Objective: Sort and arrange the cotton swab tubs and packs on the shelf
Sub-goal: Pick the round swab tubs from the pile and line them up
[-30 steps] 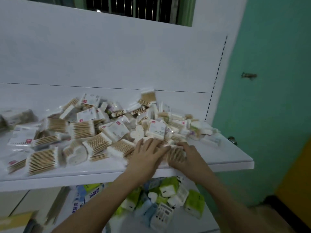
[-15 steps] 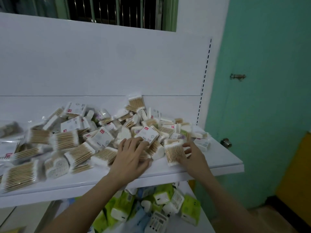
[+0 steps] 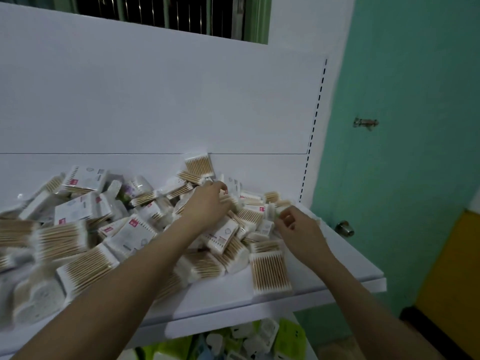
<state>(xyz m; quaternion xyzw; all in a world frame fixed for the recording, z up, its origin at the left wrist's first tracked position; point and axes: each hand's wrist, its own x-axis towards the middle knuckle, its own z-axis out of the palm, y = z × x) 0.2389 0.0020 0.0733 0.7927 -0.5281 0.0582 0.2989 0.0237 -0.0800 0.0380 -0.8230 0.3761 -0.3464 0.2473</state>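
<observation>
- one flat clear pack (image 3: 270, 272) of wooden-stemmed swabs lies near the white shelf (image 3: 337, 271) front edge.
- right hand (image 3: 298, 231), fingers curled, pinches a small pack (image 3: 275, 210).
- left hand (image 3: 207, 203) reaches deep into the crinkly heap of packs (image 3: 85, 229); whether it grips anything cannot be told.

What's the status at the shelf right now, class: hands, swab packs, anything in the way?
Left hand reaching into the heap of swab packs, grip unclear. Right hand pinching a small pack at the heap's right edge. Heap unsorted on the shelf. Nothing blocking.
</observation>
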